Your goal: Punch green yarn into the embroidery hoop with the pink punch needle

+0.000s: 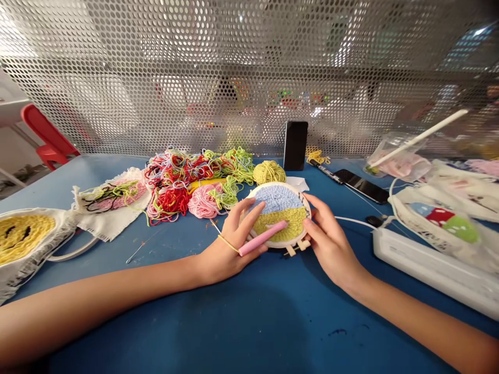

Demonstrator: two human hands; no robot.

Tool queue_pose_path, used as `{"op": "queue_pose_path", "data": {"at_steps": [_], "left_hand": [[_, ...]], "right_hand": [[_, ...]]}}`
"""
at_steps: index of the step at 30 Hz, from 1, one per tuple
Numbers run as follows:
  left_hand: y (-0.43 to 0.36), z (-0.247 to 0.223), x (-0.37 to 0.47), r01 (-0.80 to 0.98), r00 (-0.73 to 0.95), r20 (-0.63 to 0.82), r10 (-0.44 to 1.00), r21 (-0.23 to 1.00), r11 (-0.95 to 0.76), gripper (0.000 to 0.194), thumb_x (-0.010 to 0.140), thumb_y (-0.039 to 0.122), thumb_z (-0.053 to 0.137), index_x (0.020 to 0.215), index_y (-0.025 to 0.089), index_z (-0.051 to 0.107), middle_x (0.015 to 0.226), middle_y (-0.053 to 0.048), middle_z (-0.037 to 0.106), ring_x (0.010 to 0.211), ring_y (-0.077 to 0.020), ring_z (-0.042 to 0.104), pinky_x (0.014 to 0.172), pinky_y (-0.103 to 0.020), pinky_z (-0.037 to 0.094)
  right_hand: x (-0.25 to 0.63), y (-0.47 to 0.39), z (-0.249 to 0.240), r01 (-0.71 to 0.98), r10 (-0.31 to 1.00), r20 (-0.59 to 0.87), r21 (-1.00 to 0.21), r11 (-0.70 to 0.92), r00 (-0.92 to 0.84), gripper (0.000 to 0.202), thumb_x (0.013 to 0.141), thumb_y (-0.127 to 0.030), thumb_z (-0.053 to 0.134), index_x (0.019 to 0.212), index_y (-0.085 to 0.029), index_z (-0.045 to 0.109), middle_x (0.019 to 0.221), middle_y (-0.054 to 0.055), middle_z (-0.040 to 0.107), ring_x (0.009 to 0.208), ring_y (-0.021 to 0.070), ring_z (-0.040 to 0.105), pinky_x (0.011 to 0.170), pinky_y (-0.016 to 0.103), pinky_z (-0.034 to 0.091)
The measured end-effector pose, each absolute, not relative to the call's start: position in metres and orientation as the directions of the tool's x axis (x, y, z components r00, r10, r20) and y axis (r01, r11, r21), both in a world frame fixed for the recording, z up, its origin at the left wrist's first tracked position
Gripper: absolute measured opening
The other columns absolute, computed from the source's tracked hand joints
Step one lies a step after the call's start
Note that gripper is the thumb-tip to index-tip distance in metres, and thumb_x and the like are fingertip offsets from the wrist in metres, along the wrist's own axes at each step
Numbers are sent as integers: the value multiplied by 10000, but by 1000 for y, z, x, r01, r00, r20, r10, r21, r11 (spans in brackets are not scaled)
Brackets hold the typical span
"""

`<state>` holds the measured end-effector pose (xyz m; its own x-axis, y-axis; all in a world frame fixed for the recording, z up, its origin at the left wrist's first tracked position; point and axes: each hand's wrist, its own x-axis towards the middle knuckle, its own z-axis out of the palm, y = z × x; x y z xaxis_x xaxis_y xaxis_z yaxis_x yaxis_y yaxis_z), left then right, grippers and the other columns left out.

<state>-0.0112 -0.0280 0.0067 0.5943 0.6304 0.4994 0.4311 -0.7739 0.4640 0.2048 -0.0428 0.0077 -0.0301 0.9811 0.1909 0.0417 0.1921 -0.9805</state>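
Both Hands Grasp a Round Hoop of Blue and Yellow Loops

The left hand grasps the left side of the hoop, and the right hand pinches its right rim. A pink rod extends from the left hand across the hoop's yellow lower half. The hoop is tilted over the blue surface, in front of a yellow yarn ball. Tangled yarn lies left of the ball; an upright black phone stands to its right, near a perforated metal panel.
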Motion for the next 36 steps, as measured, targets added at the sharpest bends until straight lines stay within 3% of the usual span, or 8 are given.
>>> {"op": "queue_pose_path", "data": {"at_steps": [2,8,14,19,21,28,33,36], "left_hand": [[-29,6,-10,450,593,454,665,498,-741,700,869,269,473,1428,300,52,1435,-137,120,1367,-290,129,1076,-525,297],[-31,4,-13,460,599,448,664,487,-743,715,823,111,452,1416,229,71,1439,-155,159,1378,-258,97,1089,-526,259],[-31,11,-14,514,591,422,687,459,-725,324,796,104,460,1107,188,501,1178,-113,483,1180,-239,409,990,-468,383],[0,27,-24,475,600,427,677,491,-730,191,779,119,473,943,156,563,972,-74,597,984,-200,535,881,-408,455],[21,34,-34,448,603,336,723,607,-656,184,796,152,462,953,140,558,893,-63,625,808,-151,594,727,-325,510],[69,75,-86,264,252,415,874,839,-475,201,783,119,465,982,151,464,729,8,605,651,-77,601,594,-212,493],[80,109,-137,447,169,445,880,761,-471,240,871,157,254,786,100,472,655,43,459,597,-19,528,670,-243,446],[88,116,-158,650,191,390,901,637,-414,297,828,240,436,572,101,497,506,48,406,484,-40,477,585,-224,415]], "right_hand": [[206,-39,13,-32,988,153,-988,153,-4,441,862,-352,487,1292,-317,394,1157,53,549,898,190,582,616,277,494],[212,-27,16,-207,992,1,-978,27,126,383,794,-285,573,1172,-273,511,948,35,581,621,102,485,466,221,399],[222,-22,27,-250,988,33,-966,70,148,295,759,-251,594,1054,-251,590,949,31,597,617,93,481,461,223,380],[226,-19,31,-263,990,32,-962,68,138,272,767,-222,571,1034,-252,610,993,30,606,651,105,514,459,223,397],[227,-18,29,-295,991,8,-954,47,131,272,764,-203,570,1029,-242,616,1003,33,611,652,100,518,452,214,395],[226,-18,26,-299,997,-49,-954,-27,67,275,755,-205,604,1026,-233,635,1042,39,619,670,100,536,444,201,405],[224,-22,31,-311,998,-67,-949,-57,21,276,758,-197,610,1027,-241,650,1067,24,616,652,77,523,439,179,397],[223,-24,33,-315,997,-73,-947,-68,5,278,765,-191,602,1036,-234,648,1071,27,614,624,69,508,437,175,399]]}}
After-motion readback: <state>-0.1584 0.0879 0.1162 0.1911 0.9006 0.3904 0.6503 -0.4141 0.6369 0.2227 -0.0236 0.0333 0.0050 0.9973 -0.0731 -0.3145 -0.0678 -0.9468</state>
